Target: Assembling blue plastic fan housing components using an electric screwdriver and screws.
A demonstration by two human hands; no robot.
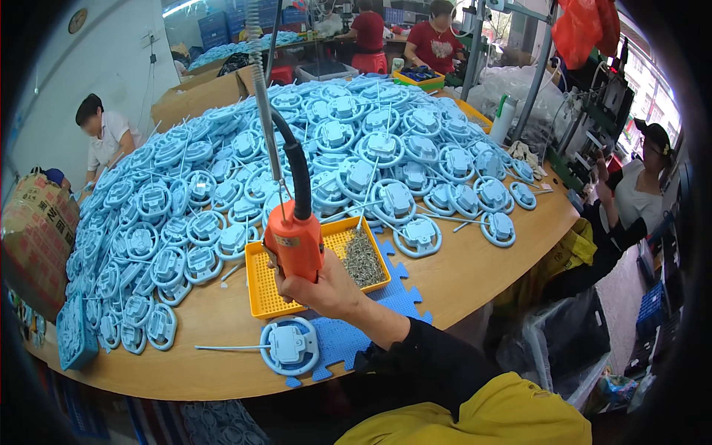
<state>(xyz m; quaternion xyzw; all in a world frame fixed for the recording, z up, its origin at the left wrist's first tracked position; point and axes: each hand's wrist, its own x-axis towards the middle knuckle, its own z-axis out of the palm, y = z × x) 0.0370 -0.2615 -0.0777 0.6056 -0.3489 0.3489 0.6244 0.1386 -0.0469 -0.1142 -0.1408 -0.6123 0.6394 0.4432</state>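
My right hand (pixel 323 285) is wrapped round an orange electric screwdriver (pixel 295 241), which hangs from a coiled spring and a black cable. Its tip is hidden behind the hand. Just below, a light blue round plastic part (pixel 289 345) with a long thin stem lies on a blue foam mat (pixel 337 343), its stem pointing left. Behind the tool stands a yellow perforated tray (pixel 261 285) with a heap of small metal screws (pixel 363 258) in its right side. My left hand is out of view.
A big heap of similar blue parts (pixel 326 133) covers much of the wooden table (pixel 475 278). A teal basket (pixel 76 334) stands at the left edge, a white bottle (pixel 503 119) at the back right. Several other people are around, one at the right (pixel 641 185).
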